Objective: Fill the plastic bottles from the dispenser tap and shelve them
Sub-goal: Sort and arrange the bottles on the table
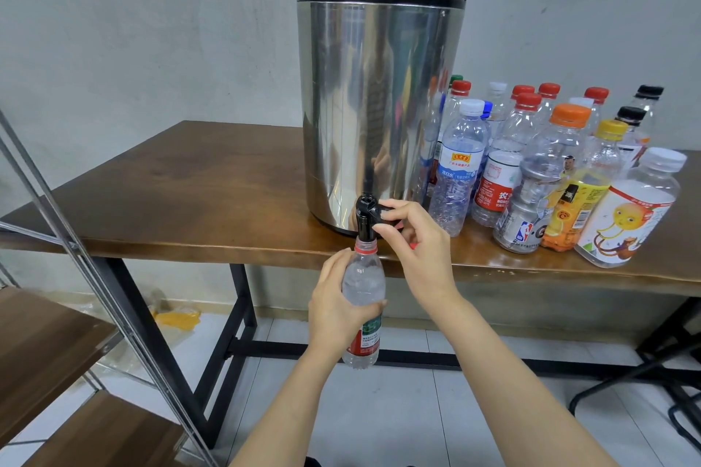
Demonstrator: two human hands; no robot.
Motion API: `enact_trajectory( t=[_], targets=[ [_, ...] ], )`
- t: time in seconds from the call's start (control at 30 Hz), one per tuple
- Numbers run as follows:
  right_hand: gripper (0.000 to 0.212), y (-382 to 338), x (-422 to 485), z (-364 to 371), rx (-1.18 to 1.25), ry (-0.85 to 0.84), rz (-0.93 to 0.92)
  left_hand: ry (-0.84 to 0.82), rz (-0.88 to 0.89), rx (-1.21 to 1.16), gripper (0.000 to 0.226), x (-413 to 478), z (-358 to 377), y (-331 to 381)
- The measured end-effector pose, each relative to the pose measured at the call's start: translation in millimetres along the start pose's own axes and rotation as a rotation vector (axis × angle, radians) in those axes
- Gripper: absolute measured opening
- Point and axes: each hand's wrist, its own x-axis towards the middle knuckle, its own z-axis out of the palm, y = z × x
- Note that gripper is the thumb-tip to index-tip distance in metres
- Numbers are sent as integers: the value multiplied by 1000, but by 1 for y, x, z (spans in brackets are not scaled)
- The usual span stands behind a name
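Stainless-steel dispenser (379, 106), black lid, on wooden worktop (189, 193).

Head view:
- Left hand (337, 307) held below worktop edge, fingers wrapped round clear bottle (364, 288). Bottle upright, neck directly under black tap (367, 216).
- Right hand (421, 239) above, thumb and fingers pinching tap lever.
- Capped bottles (550, 148) grouped right of dispenser.
- Readable: NBA logo on orange-capped bottle (531, 208); "NON" on red-labelled bottle (493, 190).
- Held bottle's red-green label illegible.

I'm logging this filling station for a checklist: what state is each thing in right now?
Steel dispenser with black lid: upright on wooden table, lid on.
Black tap: lever pinched by right hand.
Clear plastic bottle with red label: uncapped, mouth at tap spout, gripped by left hand; fill level unclear.
Group of clear bottles on table: upright, capped.
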Motion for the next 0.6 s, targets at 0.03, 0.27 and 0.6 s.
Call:
enact_trajectory(
  t=[0.03,0.27,0.6],
  targets=[
    [17,2,0,-2,-14,-27,-20,1,1,-5,87,0,0,0],
    [14,4,13,-15,-184,-143,-259,-7,-16,-20,86,1,0,0],
    [34,-29,66,13,-346,-130,-207,-24,-16,-17,86,1,-1,-1]
  ],
)
